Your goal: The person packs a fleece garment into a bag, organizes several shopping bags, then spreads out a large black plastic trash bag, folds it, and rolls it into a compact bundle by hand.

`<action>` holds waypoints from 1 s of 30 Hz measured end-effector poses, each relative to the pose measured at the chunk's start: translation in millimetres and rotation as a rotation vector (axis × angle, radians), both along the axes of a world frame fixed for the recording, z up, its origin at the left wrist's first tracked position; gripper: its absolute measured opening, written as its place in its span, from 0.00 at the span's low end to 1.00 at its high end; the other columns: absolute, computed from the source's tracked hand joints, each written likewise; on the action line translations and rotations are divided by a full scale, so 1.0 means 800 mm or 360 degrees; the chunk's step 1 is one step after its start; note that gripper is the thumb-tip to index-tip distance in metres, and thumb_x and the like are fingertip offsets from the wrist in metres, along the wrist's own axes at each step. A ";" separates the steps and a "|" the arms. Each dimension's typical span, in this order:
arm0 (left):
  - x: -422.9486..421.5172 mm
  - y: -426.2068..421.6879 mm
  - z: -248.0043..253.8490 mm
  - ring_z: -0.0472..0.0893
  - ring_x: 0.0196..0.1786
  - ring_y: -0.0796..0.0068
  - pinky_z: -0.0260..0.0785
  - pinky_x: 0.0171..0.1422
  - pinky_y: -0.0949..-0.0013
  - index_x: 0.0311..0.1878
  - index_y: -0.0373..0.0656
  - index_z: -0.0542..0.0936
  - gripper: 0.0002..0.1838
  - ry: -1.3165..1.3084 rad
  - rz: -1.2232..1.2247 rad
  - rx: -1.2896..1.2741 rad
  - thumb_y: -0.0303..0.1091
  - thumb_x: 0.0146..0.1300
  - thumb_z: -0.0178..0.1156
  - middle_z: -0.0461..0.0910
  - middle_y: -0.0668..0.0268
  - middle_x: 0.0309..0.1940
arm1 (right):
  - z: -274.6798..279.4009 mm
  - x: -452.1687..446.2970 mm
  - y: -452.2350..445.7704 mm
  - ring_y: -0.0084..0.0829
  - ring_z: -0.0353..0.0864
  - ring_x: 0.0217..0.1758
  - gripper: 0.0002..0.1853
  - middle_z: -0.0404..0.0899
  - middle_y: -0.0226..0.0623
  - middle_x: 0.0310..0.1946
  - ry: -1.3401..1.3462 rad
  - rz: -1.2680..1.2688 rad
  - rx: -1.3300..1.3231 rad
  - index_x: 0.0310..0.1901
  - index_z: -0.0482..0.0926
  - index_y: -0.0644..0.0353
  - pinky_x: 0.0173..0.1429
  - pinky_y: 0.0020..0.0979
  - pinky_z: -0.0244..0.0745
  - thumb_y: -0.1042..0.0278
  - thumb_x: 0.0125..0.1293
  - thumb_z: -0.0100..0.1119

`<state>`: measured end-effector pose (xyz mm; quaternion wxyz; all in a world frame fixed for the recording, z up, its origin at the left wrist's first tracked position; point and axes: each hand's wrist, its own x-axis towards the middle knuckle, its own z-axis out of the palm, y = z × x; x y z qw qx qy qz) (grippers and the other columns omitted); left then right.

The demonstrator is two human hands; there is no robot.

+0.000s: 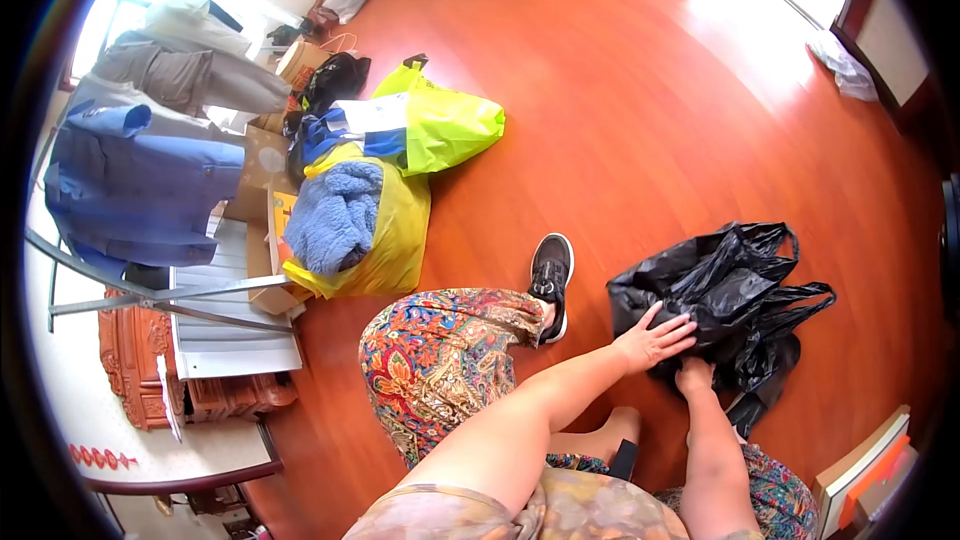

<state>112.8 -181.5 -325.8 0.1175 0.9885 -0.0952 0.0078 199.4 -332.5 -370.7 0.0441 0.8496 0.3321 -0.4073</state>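
Bending over a blk plastic bag (700, 285) on the red-brown wood floor (610, 70), person has both hands at its near side. L hand (648, 342) lies against the bag w/ fingers spread, palm side down; nothing pinched there that I can see. R hand (694, 376) is just beside it, nearer the body, fingers going out of sight at the bag's lower edge, so can't tell if that grip is spread, pressed together or pinching plastic.

Key relation: bulk of the bag is just beyond both hands, fwd & a bit to the R. It's crumpled, so long axis is only approx: runs roughly L to R across the person's front, w/ the loop handles (812, 302) at the far R end, well apart from the fingers. Neither hand's on the handles, & neither's clearly nearer to them. L hand reaches further over the bag; R hand is tucked in low. Bag's contents hidden.

Nearby: dark shoe (549, 280) just L of the bag. Further L, a yellow bag (408, 235) w/ blue fleece (335, 215) in its mouth, lime bag (455, 125) touching it, then clothes on a metal rack (230, 287). Flat boards or books (862, 465) stand lower R, cut by the view's edge.
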 end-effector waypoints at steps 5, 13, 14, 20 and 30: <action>-0.027 0.010 -0.029 0.39 0.67 0.72 0.25 0.62 0.41 0.62 0.51 0.49 0.49 0.0808 -0.0029 0.0043 0.41 0.35 0.65 0.44 0.69 0.64 | 0.002 0.017 -0.015 0.36 0.73 0.39 0.16 0.76 0.42 0.33 0.0459 -0.0551 0.0256 0.39 0.74 0.59 0.49 0.34 0.61 0.71 0.46 0.42; -0.046 -0.003 -0.024 0.72 0.49 0.65 0.41 0.63 0.49 0.43 0.48 0.75 0.17 0.1532 0.0492 -0.0506 0.29 0.46 0.50 0.76 0.64 0.41 | 0.029 0.012 0.010 0.35 0.72 0.34 0.16 0.75 0.41 0.31 0.0937 -0.1140 0.0161 0.37 0.72 0.67 0.41 0.29 0.65 0.68 0.46 0.46; -0.049 -0.008 -0.034 0.72 0.49 0.65 0.42 0.62 0.50 0.43 0.47 0.76 0.17 0.1643 0.0680 -0.0640 0.28 0.45 0.52 0.75 0.62 0.42 | 0.022 0.013 0.010 0.38 0.74 0.38 0.18 0.76 0.44 0.33 0.0620 -0.0822 0.0177 0.39 0.72 0.67 0.44 0.30 0.66 0.68 0.46 0.47; -0.063 -0.007 -0.056 0.74 0.45 0.59 0.66 0.47 0.63 0.37 0.41 0.78 0.14 0.1834 0.1180 -0.1006 0.30 0.46 0.49 0.75 0.55 0.39 | 0.116 -0.014 0.068 0.39 0.66 0.49 0.26 0.67 0.40 0.42 -0.0452 0.0004 0.1093 0.47 0.66 0.52 0.58 0.39 0.56 0.57 0.44 0.57; -0.103 0.040 -0.054 0.75 0.42 0.59 0.63 0.48 0.63 0.37 0.34 0.76 0.18 0.2171 0.1499 -0.2041 0.35 0.43 0.49 0.74 0.49 0.39 | 0.121 -0.061 0.058 0.38 0.40 0.65 0.44 0.49 0.37 0.60 -0.0263 0.0874 0.0363 0.57 0.59 0.40 0.61 0.59 0.25 0.48 0.32 0.65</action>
